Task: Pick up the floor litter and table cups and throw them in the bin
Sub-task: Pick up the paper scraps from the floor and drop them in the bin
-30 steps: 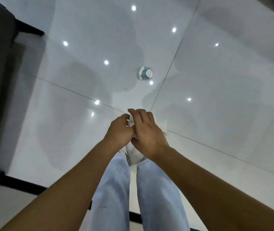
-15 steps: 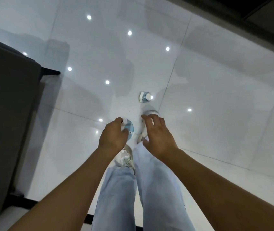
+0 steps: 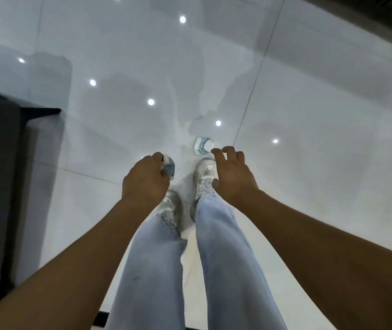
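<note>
Since a moment ago the hands have parted. The left hand (image 3: 145,181) grips a crumpled blue-white cup (image 3: 169,166); the right hand (image 3: 231,177), fingers loosely spread, now hovers nearer a second crumpled cup (image 3: 203,146) lying on the floor (image 3: 309,115).

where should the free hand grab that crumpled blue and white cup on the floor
Pinch the crumpled blue and white paper cup across its flattened sides, coming down from above with the open right hand, which hovers just short of it. It lies on its side on the glossy white floor tile, so probably nothing offers a rim to hook.
</note>
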Tool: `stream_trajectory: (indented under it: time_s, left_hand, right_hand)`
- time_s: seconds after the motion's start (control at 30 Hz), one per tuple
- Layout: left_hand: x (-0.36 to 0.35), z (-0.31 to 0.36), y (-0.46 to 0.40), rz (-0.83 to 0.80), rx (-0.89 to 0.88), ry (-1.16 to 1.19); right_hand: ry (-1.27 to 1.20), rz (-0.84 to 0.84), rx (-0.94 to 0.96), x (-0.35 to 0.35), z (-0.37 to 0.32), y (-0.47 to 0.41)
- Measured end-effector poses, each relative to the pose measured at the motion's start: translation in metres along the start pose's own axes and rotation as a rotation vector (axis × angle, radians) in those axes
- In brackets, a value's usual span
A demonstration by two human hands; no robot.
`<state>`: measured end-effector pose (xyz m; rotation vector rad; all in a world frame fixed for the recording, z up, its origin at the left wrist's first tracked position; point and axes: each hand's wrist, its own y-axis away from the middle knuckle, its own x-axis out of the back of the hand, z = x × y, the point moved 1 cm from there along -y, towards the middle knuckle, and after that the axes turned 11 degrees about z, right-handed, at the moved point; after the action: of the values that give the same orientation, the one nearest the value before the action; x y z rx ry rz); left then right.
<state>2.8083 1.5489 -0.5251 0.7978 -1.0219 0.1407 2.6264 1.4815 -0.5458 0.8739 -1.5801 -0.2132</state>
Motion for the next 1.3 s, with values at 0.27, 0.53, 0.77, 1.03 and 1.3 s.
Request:
stream_trajectory:
  time_s: [0.27,0.53,0.77,1.03,1.3]
  left_hand:
    - [-0.074,-0.042,-0.081,0.024,-0.065,-0.067]
    - [-0.160,-0.082,-0.150,0.048,-0.192,-0.060]
    - [-0.184,-0.089,-0.168,-0.005,-0.270,-0.144]
    - [-0.097,-0.031,-0.124,-0.094,-0.360,-0.309]
    - [0.085,0.091,-0.023,-0.096,-0.592,-0.438]
  right_hand:
    - [-0.084,-0.010,-0.066,-0.105,0.019,-0.104]
    - [0.043,0.009,-0.070,-0.228,0.042,-0.190]
    - [0.030,0.087,-0.065,-0.244,0.051,-0.195]
    - [-0.145,0.108,-0.058,-0.124,0.023,-0.136]
    - [-0.272,0.171,-0.130,0.089,-0.008,0.004]
